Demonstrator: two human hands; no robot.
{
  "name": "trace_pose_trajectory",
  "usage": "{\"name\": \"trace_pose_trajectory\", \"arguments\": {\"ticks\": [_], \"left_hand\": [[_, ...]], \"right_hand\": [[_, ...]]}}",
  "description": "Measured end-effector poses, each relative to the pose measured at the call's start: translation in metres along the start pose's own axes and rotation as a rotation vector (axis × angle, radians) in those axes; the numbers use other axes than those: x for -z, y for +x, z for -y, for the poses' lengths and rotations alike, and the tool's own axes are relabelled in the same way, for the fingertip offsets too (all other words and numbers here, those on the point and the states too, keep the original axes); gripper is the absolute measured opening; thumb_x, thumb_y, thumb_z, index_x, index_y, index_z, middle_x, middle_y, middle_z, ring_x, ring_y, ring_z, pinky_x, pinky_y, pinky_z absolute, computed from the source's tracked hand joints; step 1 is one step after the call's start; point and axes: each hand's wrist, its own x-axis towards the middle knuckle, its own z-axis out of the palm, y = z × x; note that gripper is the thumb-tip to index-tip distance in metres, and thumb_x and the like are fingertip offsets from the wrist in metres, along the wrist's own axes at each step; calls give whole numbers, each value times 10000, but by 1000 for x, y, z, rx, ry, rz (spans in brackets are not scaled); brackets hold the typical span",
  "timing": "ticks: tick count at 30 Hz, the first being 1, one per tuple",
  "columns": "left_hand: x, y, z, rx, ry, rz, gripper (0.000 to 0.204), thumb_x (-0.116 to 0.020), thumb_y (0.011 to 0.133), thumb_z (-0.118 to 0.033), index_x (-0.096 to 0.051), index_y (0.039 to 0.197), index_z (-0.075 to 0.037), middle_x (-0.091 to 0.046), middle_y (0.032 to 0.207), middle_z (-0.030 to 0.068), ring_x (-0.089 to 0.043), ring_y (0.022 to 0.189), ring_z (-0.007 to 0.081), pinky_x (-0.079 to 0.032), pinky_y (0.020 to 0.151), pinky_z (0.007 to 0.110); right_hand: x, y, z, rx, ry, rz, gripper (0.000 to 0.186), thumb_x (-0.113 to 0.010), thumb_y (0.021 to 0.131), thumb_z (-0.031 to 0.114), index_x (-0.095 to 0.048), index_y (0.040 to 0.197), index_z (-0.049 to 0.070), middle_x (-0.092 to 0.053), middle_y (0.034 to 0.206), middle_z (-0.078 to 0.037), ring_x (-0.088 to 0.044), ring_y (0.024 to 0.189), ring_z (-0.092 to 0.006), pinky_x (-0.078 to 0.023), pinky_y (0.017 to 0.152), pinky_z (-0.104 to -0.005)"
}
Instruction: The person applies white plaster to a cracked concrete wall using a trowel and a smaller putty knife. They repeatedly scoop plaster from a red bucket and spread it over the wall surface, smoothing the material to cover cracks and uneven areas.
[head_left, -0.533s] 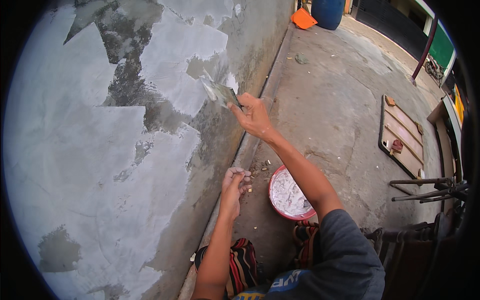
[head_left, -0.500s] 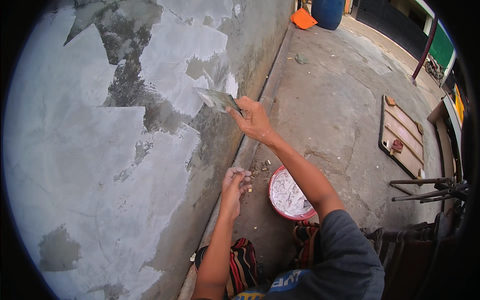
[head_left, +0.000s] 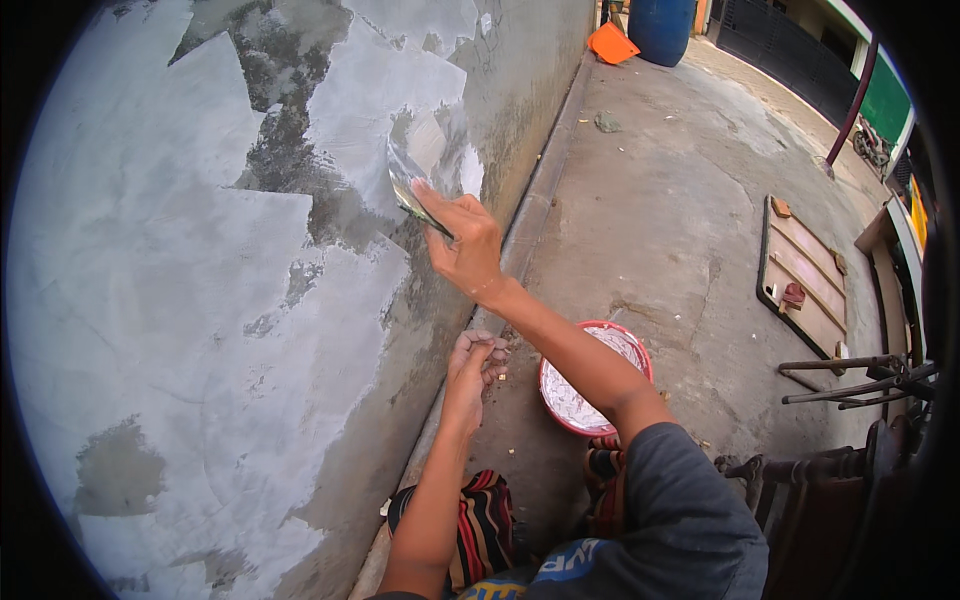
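My right hand (head_left: 470, 245) grips a thin, flat putty spreader (head_left: 402, 178), thumb and fingers closed on its dark edge. The blade, tilted, lies against the wall (head_left: 350, 290) or very close to it, by a bare grey patch among the white putty. Lower down, near the foot of the wall, my left hand (head_left: 474, 365) is held with loosely curled fingers, whitened by putty; nothing shows in it. A red-rimmed bucket (head_left: 578, 432) of white putty (head_left: 575, 398) stands on the ground, partly covered by my right forearm.
A rounded ledge (head_left: 545, 185) runs along the wall's foot. At the far end are an orange dustpan-like thing (head_left: 612, 43) and a blue barrel (head_left: 660, 32). To the right lie a framed board (head_left: 803, 275) and dark metal legs (head_left: 845, 380); small bits litter the concrete.
My right hand has moved left and slightly down, bringing the spreader to the wall and turning its blade more upright. A pale smear shows on the bare patch. My left hand stays nearly still.
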Motion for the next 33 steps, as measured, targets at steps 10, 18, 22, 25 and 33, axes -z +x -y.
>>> {"name": "trace_pose_trajectory", "arguments": {"ticks": [10,18,22,25,33], "left_hand": [[-10,-14,-11,-12,12,15,54,-518,946,-179,-513,987,-144,-591,968,8,-532,901,98,-462,762,278],[-5,-14,-11,-38,18,2,58,-520,943,-181,-511,989,-148,-591,966,3,-534,896,92,-468,750,279],[-12,-10,-8,-47,-3,-4,59,-516,944,-183,-510,991,-149,-589,961,4,-533,898,92,-465,762,282],[-23,-12,-11,-51,-4,-1,61,-515,944,-185,-507,993,-149,-587,958,6,-531,901,94,-459,774,285],[-20,-19,-16,-61,-12,-6,64,-519,941,-187,-507,990,-149,-585,953,8,-527,903,100,-451,770,282]], "right_hand": [[42,53,-89,-332,-17,10,279,-668,838,184,-698,1093,75,-603,719,-144,-526,629,-204,-412,599,-334],[49,29,-39,-292,28,228,288,-670,837,113,-695,1124,102,-612,733,-95,-510,647,-151,-387,581,-300],[50,2,-24,-115,37,311,391,-648,791,31,-698,1147,184,-593,715,-82,-499,632,-180,-384,561,-303],[53,-6,-31,99,94,304,322,-642,819,40,-703,1116,148,-614,739,-95,-526,663,-151,-406,587,-292],[40,53,-52,-159,46,58,294,-606,838,46,-690,1117,87,-659,785,-142,-543,616,-218,-436,609,-308]]}}
